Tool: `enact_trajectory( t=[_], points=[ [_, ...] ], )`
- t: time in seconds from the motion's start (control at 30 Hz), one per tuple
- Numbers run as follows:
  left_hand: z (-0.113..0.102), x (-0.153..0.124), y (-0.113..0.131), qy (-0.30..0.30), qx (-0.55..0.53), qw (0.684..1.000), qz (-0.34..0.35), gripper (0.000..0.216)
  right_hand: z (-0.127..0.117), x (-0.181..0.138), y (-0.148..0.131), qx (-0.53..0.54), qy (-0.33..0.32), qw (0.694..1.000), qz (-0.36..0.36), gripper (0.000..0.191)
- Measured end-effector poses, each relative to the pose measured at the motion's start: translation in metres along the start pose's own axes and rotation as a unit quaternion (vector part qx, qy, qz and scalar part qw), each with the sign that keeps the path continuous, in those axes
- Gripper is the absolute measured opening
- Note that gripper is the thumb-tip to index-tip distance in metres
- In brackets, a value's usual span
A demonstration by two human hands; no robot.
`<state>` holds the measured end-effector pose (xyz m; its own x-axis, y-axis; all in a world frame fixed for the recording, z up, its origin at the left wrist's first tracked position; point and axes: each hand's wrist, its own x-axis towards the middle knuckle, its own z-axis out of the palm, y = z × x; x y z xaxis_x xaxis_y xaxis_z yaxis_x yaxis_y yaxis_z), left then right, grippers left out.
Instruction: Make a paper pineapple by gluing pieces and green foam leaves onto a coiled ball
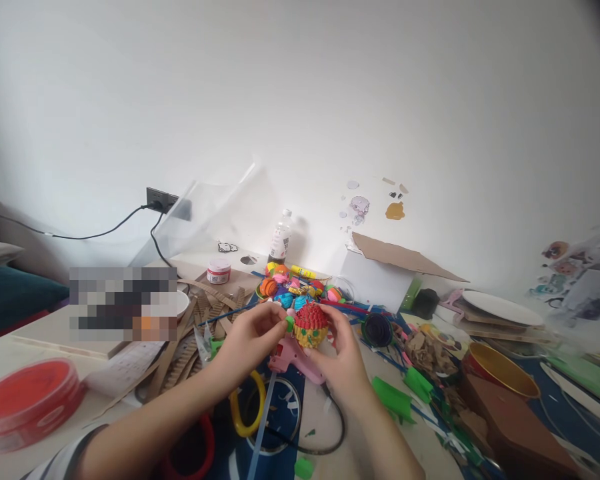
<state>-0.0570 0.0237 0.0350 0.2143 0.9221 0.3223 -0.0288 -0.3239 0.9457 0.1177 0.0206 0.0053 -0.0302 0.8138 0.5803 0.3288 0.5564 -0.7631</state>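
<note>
A small round craft piece of ridged paper, red on top and yellow with green spots below, rests in the fingers of my right hand. My left hand pinches a small bright green piece close against the craft piece's left side. Just beneath both hands lies a pink glue gun, with a clear glue stick running out toward me. Scissors with a yellow handle loop sit below my left wrist.
Behind my hands are colourful paper balls and a bottle. Corrugated cardboard strips spread on the left, near a red-lidded tub. Green paper pieces, a dark paper coil and a brown box lie to the right.
</note>
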Motion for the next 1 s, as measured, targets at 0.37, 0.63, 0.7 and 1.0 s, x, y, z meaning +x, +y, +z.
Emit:
enact_trajectory(
  t=[0.37,0.63,0.7,1.0],
  points=[
    [0.0,0.0,0.001,-0.003,-0.008,1.0,-0.002,0.016,-0.001,-0.001,0.0,0.021,-0.008,1.0,0.012,0.059],
    [-0.005,0.004,-0.005,-0.005,0.0,1.0,-0.008,0.018,-0.044,0.015,0.037,-0.115,0.058,0.991,0.016,0.058],
    [-0.005,0.005,-0.008,-0.007,0.007,1.0,-0.006,0.019,-0.058,0.016,0.049,-0.187,0.079,0.978,0.042,0.055],
    [-0.006,0.007,-0.012,-0.004,0.025,1.0,-0.005,0.022,-0.072,0.008,0.071,-0.297,0.09,0.947,0.085,0.051]
  ],
)
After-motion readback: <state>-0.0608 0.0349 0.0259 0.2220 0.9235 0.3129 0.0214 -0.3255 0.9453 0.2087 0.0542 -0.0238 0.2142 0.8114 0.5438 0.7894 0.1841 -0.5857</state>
